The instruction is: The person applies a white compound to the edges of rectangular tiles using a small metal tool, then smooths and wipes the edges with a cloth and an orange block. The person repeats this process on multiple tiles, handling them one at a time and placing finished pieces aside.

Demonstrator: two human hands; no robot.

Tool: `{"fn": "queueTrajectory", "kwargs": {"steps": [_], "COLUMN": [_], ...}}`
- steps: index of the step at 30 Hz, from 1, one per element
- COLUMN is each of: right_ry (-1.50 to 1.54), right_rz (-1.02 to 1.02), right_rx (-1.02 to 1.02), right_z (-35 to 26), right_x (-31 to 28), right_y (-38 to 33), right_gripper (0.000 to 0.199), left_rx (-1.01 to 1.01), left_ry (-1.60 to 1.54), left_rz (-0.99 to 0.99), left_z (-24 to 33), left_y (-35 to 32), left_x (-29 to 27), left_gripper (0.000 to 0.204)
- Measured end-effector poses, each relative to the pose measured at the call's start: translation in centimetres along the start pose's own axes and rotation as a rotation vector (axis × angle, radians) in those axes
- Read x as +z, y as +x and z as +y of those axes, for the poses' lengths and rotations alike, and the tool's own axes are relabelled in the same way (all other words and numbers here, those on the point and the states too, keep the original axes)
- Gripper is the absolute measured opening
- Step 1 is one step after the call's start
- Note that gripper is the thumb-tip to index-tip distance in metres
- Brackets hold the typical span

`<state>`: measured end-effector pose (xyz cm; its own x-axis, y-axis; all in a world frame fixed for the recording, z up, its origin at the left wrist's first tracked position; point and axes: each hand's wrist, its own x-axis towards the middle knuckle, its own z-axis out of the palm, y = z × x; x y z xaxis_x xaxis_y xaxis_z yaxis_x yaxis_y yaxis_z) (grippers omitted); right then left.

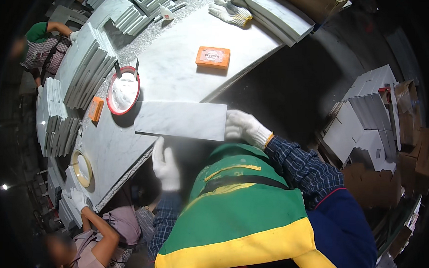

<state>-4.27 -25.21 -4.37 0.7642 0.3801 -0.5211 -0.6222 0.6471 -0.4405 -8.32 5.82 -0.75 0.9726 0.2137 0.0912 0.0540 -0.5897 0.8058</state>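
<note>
Mid-frame, the gloved right hand (243,127) and left hand (165,164) grip a marble tile (180,119) overhanging the table (179,65) edge; loose grips could drop it.

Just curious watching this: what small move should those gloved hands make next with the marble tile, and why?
Probably slide the marble tile further onto the worktable. The right hand holds its right end, the left hand its near edge, and that edge overhangs the table, so it lacks full support.
</note>
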Motion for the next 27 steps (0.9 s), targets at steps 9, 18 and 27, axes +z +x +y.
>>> {"fn": "queueTrajectory", "kwargs": {"steps": [9, 18, 27], "right_ry": [-0.487, -0.948, -1.249], "right_rz": [-0.064, -0.139, -0.240], "right_rx": [-0.052, -0.314, -0.619], "right_z": [-1.3, -4.7, -6.5], "right_x": [5.2, 10.0, 13.9], "right_y": [-2.0, -4.6, -3.9], "right_gripper": [0.049, 0.044, 0.029], "left_rx": [-0.127, 0.563, 0.282], "left_ry": [-0.142, 0.472, 0.271], "left_rz": [0.021, -0.157, -0.394], "left_z": [3.3, 7.7, 10.6], "left_y": [-0.9, 7.0, 12.3], "left_x": [-1.1, -4.4, -8.3], "left_gripper": [0.052, 0.089, 0.063]}}
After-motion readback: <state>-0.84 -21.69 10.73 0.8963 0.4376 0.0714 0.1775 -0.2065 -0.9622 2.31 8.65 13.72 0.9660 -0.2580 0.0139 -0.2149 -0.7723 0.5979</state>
